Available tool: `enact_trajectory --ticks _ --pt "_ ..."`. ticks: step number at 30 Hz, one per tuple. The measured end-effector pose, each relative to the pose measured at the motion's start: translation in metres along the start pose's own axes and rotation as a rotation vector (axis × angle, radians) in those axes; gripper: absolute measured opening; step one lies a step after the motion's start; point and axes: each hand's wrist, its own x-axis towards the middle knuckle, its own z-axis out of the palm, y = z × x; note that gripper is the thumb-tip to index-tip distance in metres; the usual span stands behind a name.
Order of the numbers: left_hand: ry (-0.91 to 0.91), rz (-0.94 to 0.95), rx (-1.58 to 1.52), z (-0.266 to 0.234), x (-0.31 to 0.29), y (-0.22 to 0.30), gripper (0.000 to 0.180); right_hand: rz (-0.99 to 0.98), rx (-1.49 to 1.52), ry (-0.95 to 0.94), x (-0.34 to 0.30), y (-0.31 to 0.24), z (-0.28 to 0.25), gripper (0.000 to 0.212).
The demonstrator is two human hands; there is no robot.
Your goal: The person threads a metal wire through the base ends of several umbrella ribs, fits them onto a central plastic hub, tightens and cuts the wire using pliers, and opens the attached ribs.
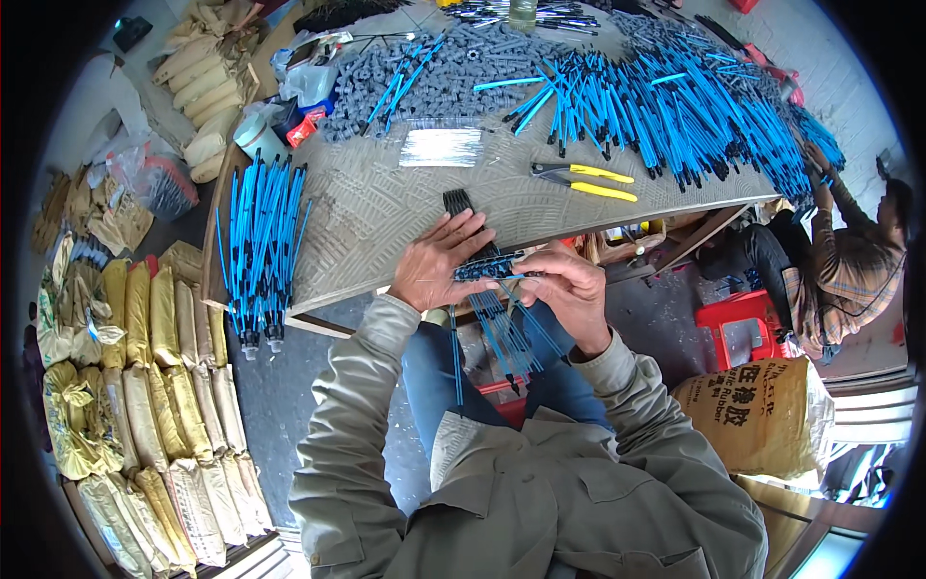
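At the table's near edge, a bundle of thin blue-and-black rods (500, 333) hangs partly over my lap, its black ends (457, 202) lying on the table. My left hand (439, 259) wraps over the bundle from the left, fingers on top and thumb below. On the bundle's right side, my right hand (571, 288) has thumb and forefinger pinched together; what is between them is too small to make out. Beyond the hands lie a stack of thin silvery wires (441, 148) and pliers with yellow handles (586, 180).
Blue rods (666, 111) heap at the table's far right, beside grey plastic fittings (473, 68). More rods (260, 241) stand at the left edge near a cup (258, 135). Sacks (154, 367) fill the left floor. A person (854, 261) works at right, near a red stool (738, 323).
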Motion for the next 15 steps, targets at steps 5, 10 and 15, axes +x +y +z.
enact_trajectory --ticks 5,10,15 --pt "-0.012 -0.01 -0.013 0.0005 0.0008 0.0027 0.068 -0.071 -0.044 0.015 -0.0014 0.0022 0.0033 0.02" --pt "-0.011 -0.013 -0.026 -0.0012 0.0004 0.0032 0.068 -0.094 -0.075 0.02 -0.0038 0.0029 0.0009 0.02" --pt "-0.035 -0.028 -0.044 -0.0021 0.0001 0.0033 0.068 -0.133 -0.107 0.041 -0.0036 0.0039 0.001 0.02"
